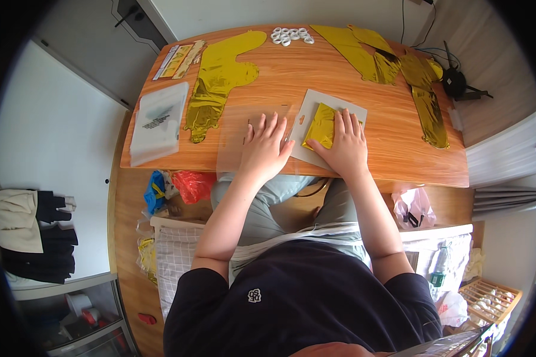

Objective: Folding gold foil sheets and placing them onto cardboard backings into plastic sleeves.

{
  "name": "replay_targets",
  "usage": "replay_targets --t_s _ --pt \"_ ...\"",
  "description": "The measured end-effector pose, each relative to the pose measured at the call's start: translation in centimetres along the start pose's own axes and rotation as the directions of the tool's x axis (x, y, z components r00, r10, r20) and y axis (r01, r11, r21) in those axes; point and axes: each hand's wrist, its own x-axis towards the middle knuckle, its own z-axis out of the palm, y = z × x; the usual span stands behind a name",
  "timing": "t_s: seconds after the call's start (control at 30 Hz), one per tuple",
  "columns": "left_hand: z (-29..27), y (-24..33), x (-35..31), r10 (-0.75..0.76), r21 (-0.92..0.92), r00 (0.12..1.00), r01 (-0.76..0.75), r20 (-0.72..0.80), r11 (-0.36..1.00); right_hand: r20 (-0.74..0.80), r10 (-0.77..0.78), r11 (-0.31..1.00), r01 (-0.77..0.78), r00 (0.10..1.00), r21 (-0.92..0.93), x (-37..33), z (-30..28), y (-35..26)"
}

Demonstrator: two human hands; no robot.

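Observation:
My left hand (265,149) lies flat with fingers spread on a clear plastic bag (232,152) near the table's front edge. My right hand (348,146) is also flat, its palm and fingers pressing on a folded piece of shiny gold foil (320,126). Under that foil is a grey card (309,102) with a hang hole, set at a tilt on the table. The card's left edge meets the plastic bag between my hands. Neither hand grips anything.
A flat gold foil balloon (211,74) lies at the left, more gold foil balloons (351,50) at the back right. White ring-shaped rolls (290,35) sit at the far edge. Clear bags (159,122) are stacked left, beside printed cards (175,60). A black device (454,82) stands right.

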Motion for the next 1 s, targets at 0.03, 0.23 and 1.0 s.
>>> replay_targets --t_s 0.03,0.23,1.0 --pt "0.0 0.0 0.1 0.001 0.0 1.0 -0.001 0.001 1.0 0.0 0.004 1.0 -0.004 1.0 0.008 0.0 0.0 0.0" --pt "1.2 0.0 0.9 -0.049 0.063 0.998 0.052 -0.034 0.997 -0.002 0.006 1.0 -0.006 1.0 0.004 0.1 0.1 -0.1" --pt "2.6 2.1 4.2 -0.017 -0.036 0.997 0.014 -0.079 0.999 0.013 -0.063 0.998 0.062 0.998 0.027 -1.0 0.1 0.9"
